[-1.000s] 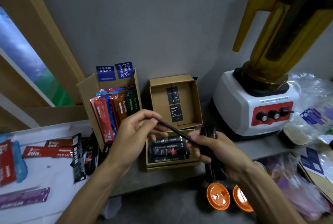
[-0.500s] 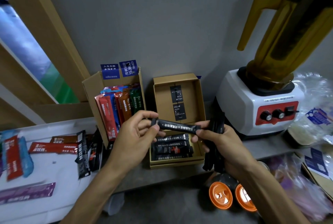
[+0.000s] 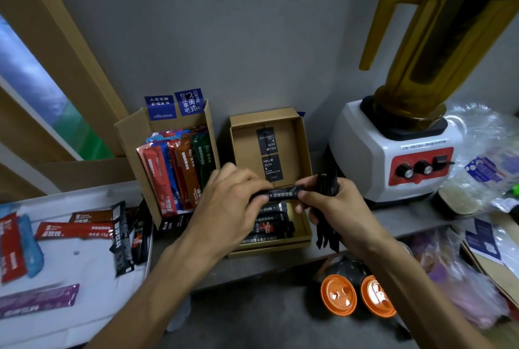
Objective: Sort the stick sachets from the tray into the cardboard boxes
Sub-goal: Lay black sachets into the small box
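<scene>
- Over the flat brown cardboard box, left hand pinches a black stick sachet's 9 o'clock end.
- Right hand pinches the 3 o'clock end, also gripping a black sachet bundle.

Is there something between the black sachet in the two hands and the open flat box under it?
Nothing visible does. Left hand and right hand pinch the black sachet over the flat box, whose lid stands open. The bundle in the right hand hangs by the box's right side.
</scene>
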